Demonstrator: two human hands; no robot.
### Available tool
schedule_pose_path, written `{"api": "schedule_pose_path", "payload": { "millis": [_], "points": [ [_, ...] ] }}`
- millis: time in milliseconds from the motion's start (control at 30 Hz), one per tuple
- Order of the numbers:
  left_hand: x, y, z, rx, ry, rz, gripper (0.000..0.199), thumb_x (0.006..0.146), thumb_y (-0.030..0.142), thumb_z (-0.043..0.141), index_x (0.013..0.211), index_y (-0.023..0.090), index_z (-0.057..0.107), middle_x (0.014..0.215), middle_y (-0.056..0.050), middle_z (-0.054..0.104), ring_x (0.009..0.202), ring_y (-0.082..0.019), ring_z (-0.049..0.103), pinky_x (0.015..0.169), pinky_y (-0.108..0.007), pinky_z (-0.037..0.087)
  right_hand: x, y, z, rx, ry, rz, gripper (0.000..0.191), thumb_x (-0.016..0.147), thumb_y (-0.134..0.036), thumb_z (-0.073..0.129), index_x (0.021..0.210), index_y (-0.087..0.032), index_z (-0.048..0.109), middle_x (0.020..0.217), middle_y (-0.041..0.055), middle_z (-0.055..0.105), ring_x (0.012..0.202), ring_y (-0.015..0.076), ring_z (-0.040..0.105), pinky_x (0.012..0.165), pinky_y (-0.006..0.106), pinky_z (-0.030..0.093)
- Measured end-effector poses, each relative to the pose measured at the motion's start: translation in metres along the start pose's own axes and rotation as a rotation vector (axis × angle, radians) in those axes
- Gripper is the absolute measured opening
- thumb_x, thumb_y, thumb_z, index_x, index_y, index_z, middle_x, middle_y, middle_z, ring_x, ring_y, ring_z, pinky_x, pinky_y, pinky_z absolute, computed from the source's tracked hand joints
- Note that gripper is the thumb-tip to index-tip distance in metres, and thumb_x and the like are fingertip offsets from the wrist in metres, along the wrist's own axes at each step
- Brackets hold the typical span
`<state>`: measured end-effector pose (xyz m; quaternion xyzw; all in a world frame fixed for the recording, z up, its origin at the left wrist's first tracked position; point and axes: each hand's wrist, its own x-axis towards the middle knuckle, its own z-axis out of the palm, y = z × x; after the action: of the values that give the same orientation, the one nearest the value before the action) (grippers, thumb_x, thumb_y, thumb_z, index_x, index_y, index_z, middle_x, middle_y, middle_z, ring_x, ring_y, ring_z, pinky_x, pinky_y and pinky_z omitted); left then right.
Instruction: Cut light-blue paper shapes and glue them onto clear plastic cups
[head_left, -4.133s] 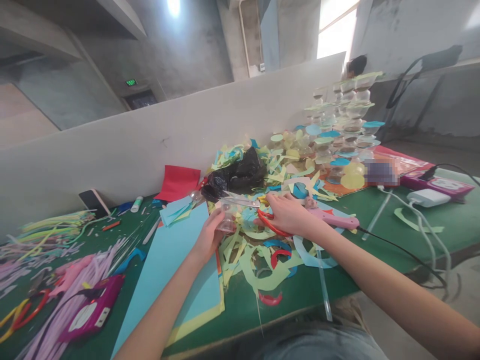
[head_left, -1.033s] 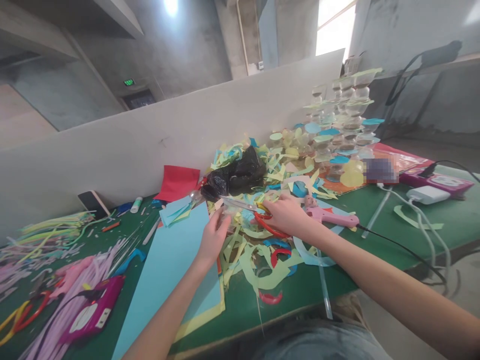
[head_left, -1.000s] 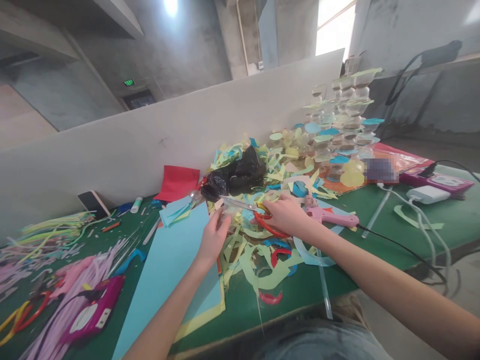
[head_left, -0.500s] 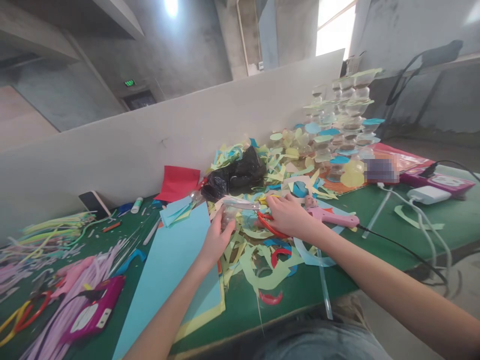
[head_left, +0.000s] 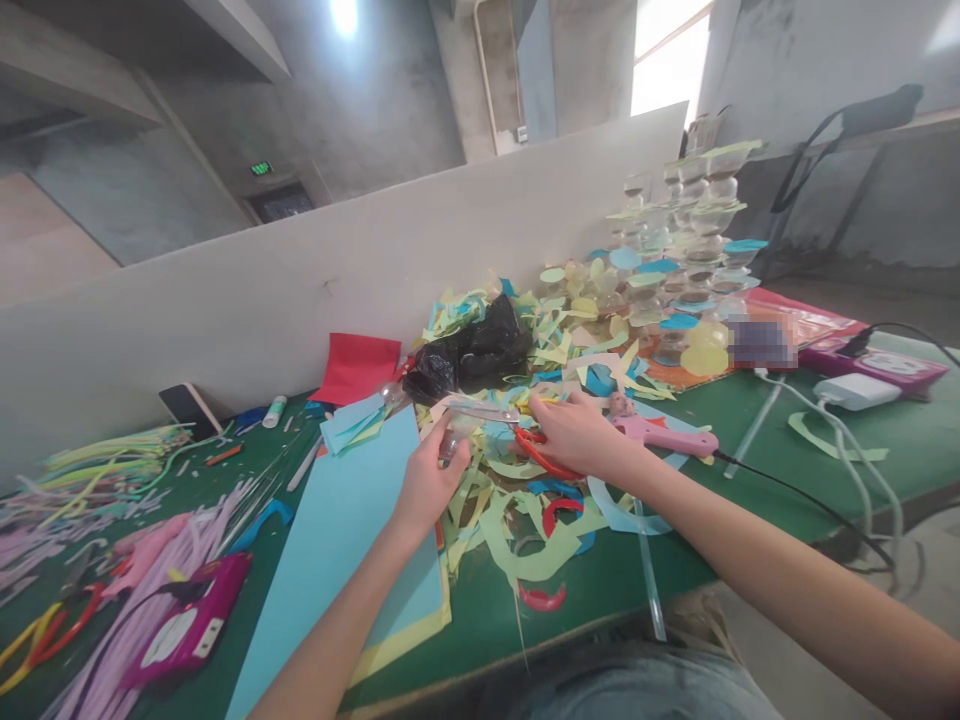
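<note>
My right hand (head_left: 577, 435) grips a pair of scissors (head_left: 541, 458) by red and yellow handles. Their metal blades point left, over the clear rounded plastic piece (head_left: 451, 440) in my left hand (head_left: 429, 480). Left fingers and thumb curl round that piece, which looks like part of a small clear cup; its exact kind is hard to make out. Beneath both hands lies a heap of green, yellow and blue paper scraps (head_left: 517, 525). A blue paper sheet (head_left: 337, 540) is under my left forearm. Beside my right wrist rests a pink glue gun (head_left: 671, 436).
Stacked clear cups with paper discs (head_left: 701, 230) stand at the back right. A black plastic bag (head_left: 480, 350) sits behind the hands. To the left are lilac strips (head_left: 169, 570), a second pair of scissors (head_left: 56, 625) and a phone (head_left: 189, 410). Cables (head_left: 862, 470) run down the right side.
The left fingers and the clear piece have shifted slightly at the scissor blades. My right hand stays in nearly the same place, still holding the scissors.
</note>
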<state>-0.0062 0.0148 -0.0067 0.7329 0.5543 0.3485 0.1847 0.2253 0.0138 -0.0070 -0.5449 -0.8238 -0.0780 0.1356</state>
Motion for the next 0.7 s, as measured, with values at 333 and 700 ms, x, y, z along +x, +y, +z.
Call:
{"api": "schedule_pose_path", "payload": {
  "millis": [333,700],
  "points": [
    [-0.0002,-0.0053,0.0020,-0.092,-0.056,-0.062,0.068,0.087,0.054,0.046,0.144,0.016,0.042,0.112,-0.011,0.068,0.093,-0.023,0.065,0.076,-0.030,0.053,-0.0012,-0.0031,-0.0014,0.051,-0.039,-0.012,0.061,0.094,-0.065,0.022,0.090,-0.014,0.054,0.055,0.0034,0.060,0.048,0.0189,0.054,0.074,0.035,0.033],
    [-0.0014,-0.0002,0.0037,-0.020,-0.052,-0.019,0.067,0.087,0.052,0.046,0.144,0.016,0.041,0.126,-0.012,0.062,0.101,-0.023,0.062,0.085,-0.033,0.050,0.0049,-0.0061,-0.0053,-0.006,0.000,0.051,0.059,0.090,-0.069,0.033,0.081,-0.017,0.060,0.062,0.0068,0.065,0.060,0.0218,0.061,0.074,0.032,0.035]
  ]
}}
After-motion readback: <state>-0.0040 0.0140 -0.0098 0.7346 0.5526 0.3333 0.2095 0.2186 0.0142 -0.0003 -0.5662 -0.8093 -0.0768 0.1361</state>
